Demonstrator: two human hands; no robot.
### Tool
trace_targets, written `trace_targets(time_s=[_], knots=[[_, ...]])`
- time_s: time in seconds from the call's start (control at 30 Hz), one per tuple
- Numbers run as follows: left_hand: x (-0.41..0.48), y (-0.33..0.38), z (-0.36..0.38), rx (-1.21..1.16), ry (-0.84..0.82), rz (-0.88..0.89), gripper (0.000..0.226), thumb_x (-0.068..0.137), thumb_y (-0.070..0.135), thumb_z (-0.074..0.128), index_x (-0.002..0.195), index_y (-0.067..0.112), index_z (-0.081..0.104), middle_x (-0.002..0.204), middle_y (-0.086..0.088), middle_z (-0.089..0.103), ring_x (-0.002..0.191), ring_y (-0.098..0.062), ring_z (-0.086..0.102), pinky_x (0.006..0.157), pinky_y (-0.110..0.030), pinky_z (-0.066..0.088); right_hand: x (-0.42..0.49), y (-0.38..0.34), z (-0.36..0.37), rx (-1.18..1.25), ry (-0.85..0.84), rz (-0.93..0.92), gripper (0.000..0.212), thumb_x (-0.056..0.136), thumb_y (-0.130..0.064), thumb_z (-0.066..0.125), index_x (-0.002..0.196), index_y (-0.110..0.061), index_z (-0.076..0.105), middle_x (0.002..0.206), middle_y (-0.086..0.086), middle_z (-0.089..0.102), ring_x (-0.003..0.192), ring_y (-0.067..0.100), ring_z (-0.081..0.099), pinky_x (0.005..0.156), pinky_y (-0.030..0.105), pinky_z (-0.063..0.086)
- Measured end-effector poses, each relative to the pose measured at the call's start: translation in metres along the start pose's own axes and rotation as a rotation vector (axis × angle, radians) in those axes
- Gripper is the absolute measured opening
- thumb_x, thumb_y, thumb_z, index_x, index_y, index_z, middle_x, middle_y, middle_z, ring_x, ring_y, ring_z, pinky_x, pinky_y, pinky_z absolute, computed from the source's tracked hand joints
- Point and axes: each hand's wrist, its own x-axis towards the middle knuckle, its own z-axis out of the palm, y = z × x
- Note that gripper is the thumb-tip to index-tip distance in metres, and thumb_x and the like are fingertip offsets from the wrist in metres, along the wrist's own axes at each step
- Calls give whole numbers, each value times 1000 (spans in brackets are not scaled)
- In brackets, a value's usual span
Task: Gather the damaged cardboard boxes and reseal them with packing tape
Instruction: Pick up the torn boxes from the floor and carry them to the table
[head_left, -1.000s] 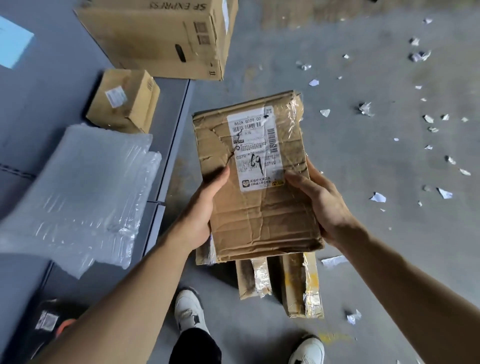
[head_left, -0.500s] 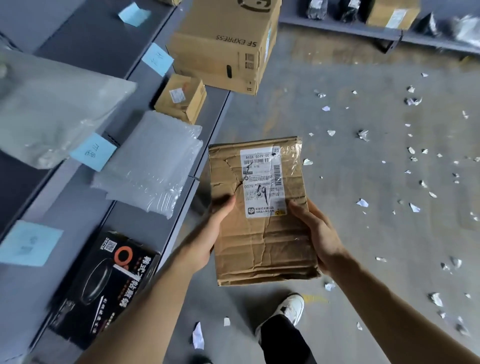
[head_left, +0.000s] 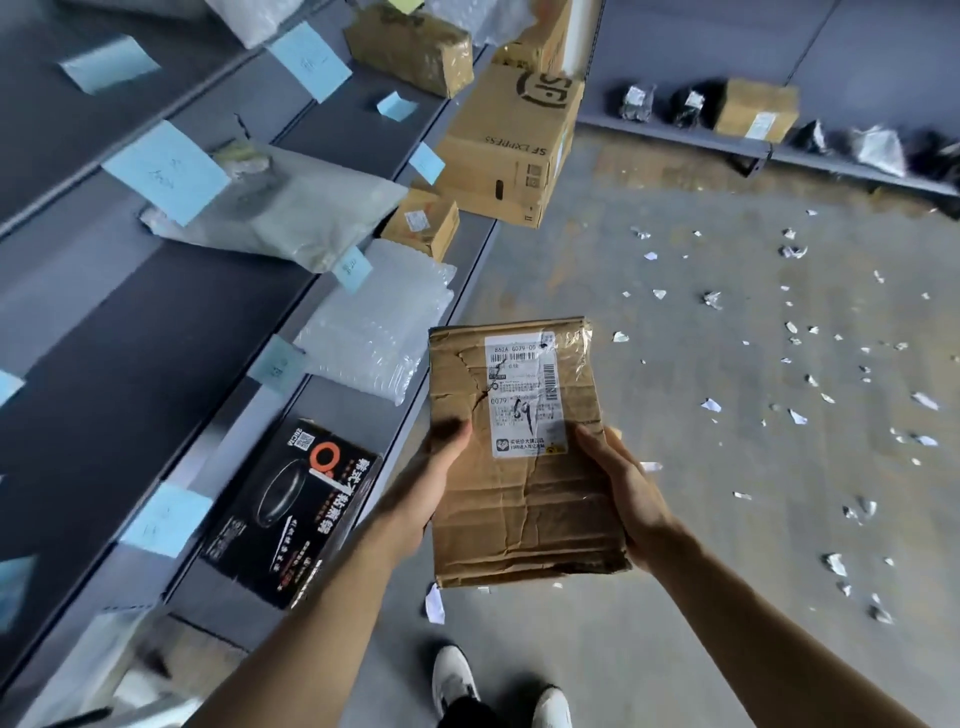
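Observation:
A flat, creased and torn cardboard box (head_left: 524, 514) with a white shipping label and clear tape on its far end is held in the air above the floor. My left hand (head_left: 426, 486) grips its left edge, thumb on top. My right hand (head_left: 626, 493) grips the right edge, thumb lying across the top face. Other cardboard boxes sit on the shelving: a large SF Express box (head_left: 506, 150), a small box (head_left: 423, 223) and a taped box (head_left: 410, 49). No tape roll is in view.
Grey shelves (head_left: 156, 322) run along the left with blue paper tags, a black printed box (head_left: 293, 512), bubble wrap (head_left: 379, 327) and a plastic mailer (head_left: 291, 208). Paper scraps litter the concrete floor (head_left: 753, 415). A low shelf (head_left: 753, 148) with parcels stands at the back. My shoes show below.
The view has lifted and turned toward the shelves; the boxes on the floor below have left the frame. Both hands keep the same hold on the damaged box.

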Motion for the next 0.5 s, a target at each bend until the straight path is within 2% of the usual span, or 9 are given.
trace_targets(time_s=[0.1,0.23,0.33,0.4,0.5], knots=[[-54,-21,-6,-82,17,15,70,83,76,51,146,47,38,153,20,37,144,-11,29,116,-41,20,-39,7,10,-17,-73,23,53,82,-65,65,130,-42,59,128,5,68,115,33,66,100,57,50],[-120,-47,-14,-167,58,0,77,68,86,61,137,56,44,152,18,41,144,-15,31,118,-56,20,-86,11,28,-61,-183,12,42,93,-57,58,131,-37,59,125,5,70,113,32,67,98,57,52],[-176,-56,-22,-212,144,43,58,86,74,53,139,51,43,142,27,38,138,-6,29,120,-47,18,-121,11,51,-62,-282,-6,35,98,-46,54,126,-27,64,114,5,74,101,28,72,86,46,60],[-214,-67,-32,-250,205,69,49,91,68,48,136,50,44,142,24,40,136,-6,32,120,-45,19,-140,18,69,-96,-346,34,37,96,-48,56,124,-25,64,116,8,73,102,29,72,83,44,61],[-259,-89,-51,-279,265,125,62,91,69,48,146,43,38,153,10,42,140,-15,37,119,-51,23,-155,33,95,-128,-457,85,65,79,-67,69,131,-27,63,142,13,56,124,22,58,104,48,49]])
